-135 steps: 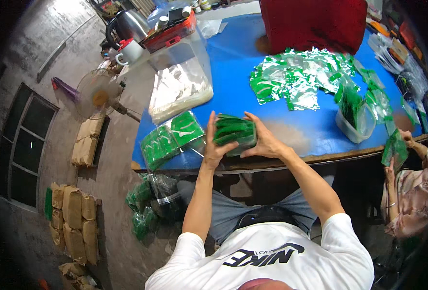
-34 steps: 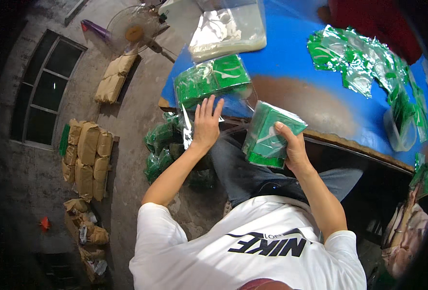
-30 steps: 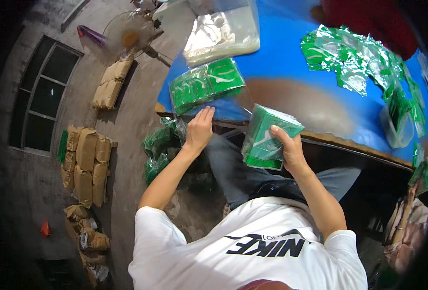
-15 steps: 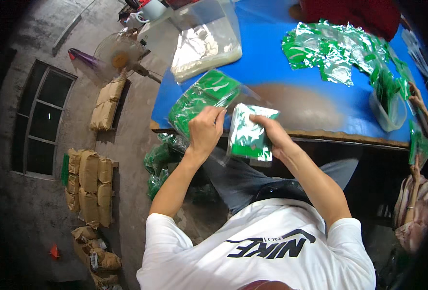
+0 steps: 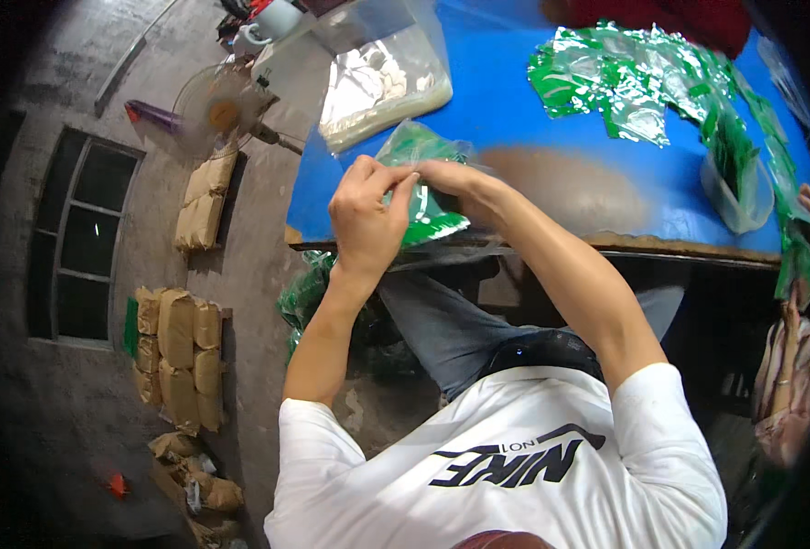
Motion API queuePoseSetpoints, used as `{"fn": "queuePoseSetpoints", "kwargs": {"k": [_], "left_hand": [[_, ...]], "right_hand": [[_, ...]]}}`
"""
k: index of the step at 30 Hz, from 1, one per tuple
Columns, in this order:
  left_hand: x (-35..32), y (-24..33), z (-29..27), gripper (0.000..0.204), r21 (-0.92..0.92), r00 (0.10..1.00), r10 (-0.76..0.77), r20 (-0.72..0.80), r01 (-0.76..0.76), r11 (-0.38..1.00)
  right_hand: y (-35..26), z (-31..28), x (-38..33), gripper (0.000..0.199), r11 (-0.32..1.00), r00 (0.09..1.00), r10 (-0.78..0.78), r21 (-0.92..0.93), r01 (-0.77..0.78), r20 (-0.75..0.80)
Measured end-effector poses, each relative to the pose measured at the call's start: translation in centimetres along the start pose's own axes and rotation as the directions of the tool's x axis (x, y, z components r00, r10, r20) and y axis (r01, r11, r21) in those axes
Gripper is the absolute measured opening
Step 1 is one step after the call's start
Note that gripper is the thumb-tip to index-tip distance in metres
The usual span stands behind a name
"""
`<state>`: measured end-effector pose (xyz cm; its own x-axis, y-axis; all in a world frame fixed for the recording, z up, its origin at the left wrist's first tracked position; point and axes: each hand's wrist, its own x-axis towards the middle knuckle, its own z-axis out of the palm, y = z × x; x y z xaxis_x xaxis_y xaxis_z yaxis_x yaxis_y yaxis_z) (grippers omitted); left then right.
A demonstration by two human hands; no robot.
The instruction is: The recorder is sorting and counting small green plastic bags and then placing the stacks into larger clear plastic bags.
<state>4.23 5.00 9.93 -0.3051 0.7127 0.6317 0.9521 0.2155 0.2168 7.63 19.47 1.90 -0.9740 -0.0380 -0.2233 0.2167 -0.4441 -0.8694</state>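
My left hand (image 5: 367,206) is closed in a pinch at the rim of a clear plastic bag (image 5: 414,137) by the table's near edge. My right hand (image 5: 453,178) meets it there, fingers pressed together on the same clear film. Below the fingers hang green, shiny packets (image 5: 437,227), seen partly through the film. Whether they lie inside the bag or behind it is hard to tell, since my hands hide part of them. The fingertips of both hands touch or nearly touch.
A clear plastic bin (image 5: 437,96) with white pieces stands on the blue table (image 5: 492,101). Green packets (image 5: 638,78) spread across the far right, beside a clear tub (image 5: 744,206) of them. Another person's arm (image 5: 789,339) shows at right. A fan (image 5: 224,114) and brown sacks (image 5: 176,343) are left.
My right hand has moved left and up with the green packets, from beside my left hand to the clear bag. My left hand has shifted slightly up and left.
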Motion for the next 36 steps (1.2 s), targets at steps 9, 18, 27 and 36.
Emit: {"fn": "queuePoseSetpoints", "kwargs": {"k": [9, 18, 27, 36], "left_hand": [[0.6, -2.2, 1.3, 0.002, -0.150, 0.968, -0.187, -0.168, 0.162, 0.975], [1.0, -9.0, 3.9, 0.065, -0.456, 0.874, -0.353, 0.335, 0.478, 0.751], [-5.2, -15.3, 1.9, 0.075, -0.517, 0.573, -0.232, 0.786, 0.815, 0.263], [-6.9, -11.9, 2.0, 0.049, -0.518, 0.541, -0.519, 0.662, 0.830, 0.206]], "right_hand": [[4.2, 0.6, 0.8, 0.085, 0.806, 0.999, -0.045, 0.591, 0.033, 0.006], [3.2, -0.2, -2.5, 0.034, 0.897, 0.968, 0.161, 0.438, -0.063, -0.191], [7.0, 3.6, 2.7, 0.032, 0.934, 0.986, -0.041, 0.346, 0.095, -0.160], [2.9, 1.9, -4.8, 0.068, 0.950, 0.988, 0.078, -0.292, -0.115, -0.136]]}}
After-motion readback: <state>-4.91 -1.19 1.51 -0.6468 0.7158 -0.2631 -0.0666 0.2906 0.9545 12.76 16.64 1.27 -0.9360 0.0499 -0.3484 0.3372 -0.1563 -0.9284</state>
